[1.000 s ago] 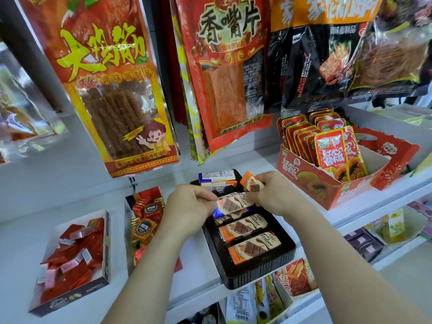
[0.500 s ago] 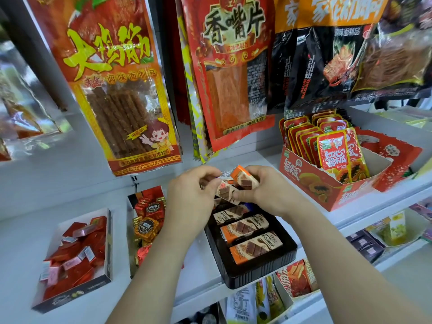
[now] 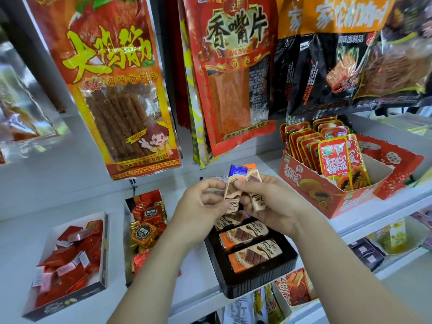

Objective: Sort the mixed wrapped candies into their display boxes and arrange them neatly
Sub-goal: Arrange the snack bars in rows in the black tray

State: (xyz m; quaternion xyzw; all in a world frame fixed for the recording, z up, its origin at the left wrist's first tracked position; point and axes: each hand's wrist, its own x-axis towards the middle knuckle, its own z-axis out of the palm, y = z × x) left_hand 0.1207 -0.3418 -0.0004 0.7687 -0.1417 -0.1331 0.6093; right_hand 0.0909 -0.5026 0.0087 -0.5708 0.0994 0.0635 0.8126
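Above a black display tray point(image 3: 268, 280), both my hands hold wrapped chocolate bars upright. My left hand point(image 3: 201, 211) pinches a blue-topped bar point(image 3: 233, 188) at its left edge. My right hand point(image 3: 275, 206) grips an orange-topped bar point(image 3: 256, 195) and its thumb also presses on the blue-topped one. In the tray lie orange-and-cream bars point(image 3: 254, 253) in a row, one partly hidden under my hands. A white box of red square candies point(image 3: 70, 260) sits at the left. Between them stands a box of gold and red foil candies point(image 3: 146, 220).
A red cardboard box of papaya snack packets point(image 3: 332, 183) stands on the white shelf point(image 3: 198, 277) at the right. Large snack bags point(image 3: 112, 90) hang above at the back. A lower shelf with small packets point(image 3: 388, 237) shows at the bottom right.
Both hands have lifted the bars up from the tray and turned them upright. A blue-topped bar now stands between my fingers.
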